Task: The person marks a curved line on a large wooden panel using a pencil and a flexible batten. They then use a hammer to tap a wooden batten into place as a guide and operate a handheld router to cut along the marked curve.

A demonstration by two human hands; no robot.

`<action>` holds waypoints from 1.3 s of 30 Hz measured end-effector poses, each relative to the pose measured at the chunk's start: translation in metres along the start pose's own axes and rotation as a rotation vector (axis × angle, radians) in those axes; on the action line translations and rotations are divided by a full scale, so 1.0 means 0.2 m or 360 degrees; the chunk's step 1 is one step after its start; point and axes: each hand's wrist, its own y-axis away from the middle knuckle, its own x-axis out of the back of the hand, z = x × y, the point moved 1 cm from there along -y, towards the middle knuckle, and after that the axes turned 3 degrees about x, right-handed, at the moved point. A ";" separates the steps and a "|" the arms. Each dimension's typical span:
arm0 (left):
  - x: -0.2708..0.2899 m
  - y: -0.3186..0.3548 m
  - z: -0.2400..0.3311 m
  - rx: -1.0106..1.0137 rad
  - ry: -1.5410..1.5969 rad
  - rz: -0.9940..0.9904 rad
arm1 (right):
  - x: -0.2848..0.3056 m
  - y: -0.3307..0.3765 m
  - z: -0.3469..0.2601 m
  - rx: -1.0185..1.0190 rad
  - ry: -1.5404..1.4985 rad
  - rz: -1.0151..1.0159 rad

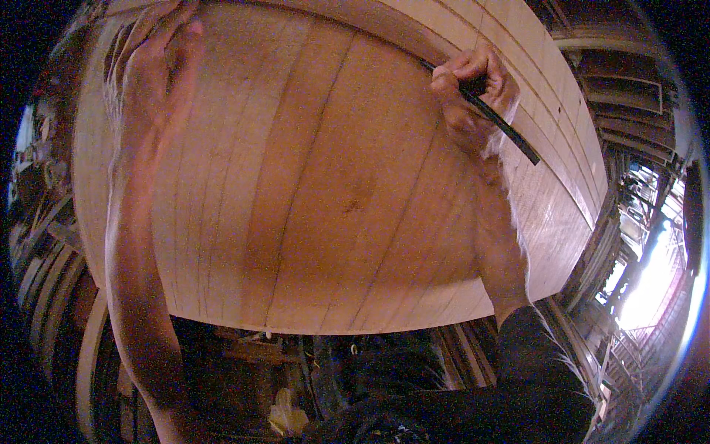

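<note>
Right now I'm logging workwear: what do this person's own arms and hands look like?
The left hand and right hand are bare, with no gloves visible. A dark sleeve ends around the right elbow, leaving the right forearm bare; fine hairs catch light along its edge. The left forearm is bare too.

A woodworking workshop is indicated. A large, curved panel of wooden planks [355, 185] is shown at the center. Curved wooden strips [87, 355] are ranged at the left. Exposed beams [614, 44] are seen at the upper right, above a bright opening [654, 288].
</note>
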 end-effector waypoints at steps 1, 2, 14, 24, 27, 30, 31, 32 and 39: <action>0.03 0.00 -0.02 -0.0092 -0.0196 -0.0004 | -0.03 0.01 0.00 -0.0040 -0.0066 0.0020; 0.04 0.01 -0.04 -0.0184 -0.0394 -0.0009 | -0.05 0.01 0.00 -0.0082 -0.0136 0.0039; 0.07 0.00 0.03 -0.0026 -0.0279 -0.0017 | 0.00 -0.04 -0.01 0.0025 0.0102 -0.0140; 0.05 0.00 0.02 -0.0123 -0.0224 -0.0029 | -0.02 -0.02 -0.04 -0.0015 0.0330 -0.0086; 0.05 -0.01 0.03 -0.0167 -0.0230 -0.0041 | 0.00 -0.04 -0.03 -0.0085 0.0375 -0.0041; 0.02 -0.02 0.07 -0.0104 -0.0172 -0.0003 | 0.03 -0.03 -0.06 -0.0211 0.0246 -0.0109; 0.01 -0.01 0.08 -0.0085 -0.0131 0.0013 | 0.04 -0.03 -0.07 -0.0185 0.0366 -0.0149; -0.01 -0.01 0.08 -0.0107 -0.0106 0.0031 | 0.06 -0.03 -0.08 -0.0159 0.0488 -0.0186; -0.13 -0.03 -0.21 -0.0393 -0.0107 0.0150 | 0.05 -0.03 -0.01 -0.0047 0.0394 -0.0015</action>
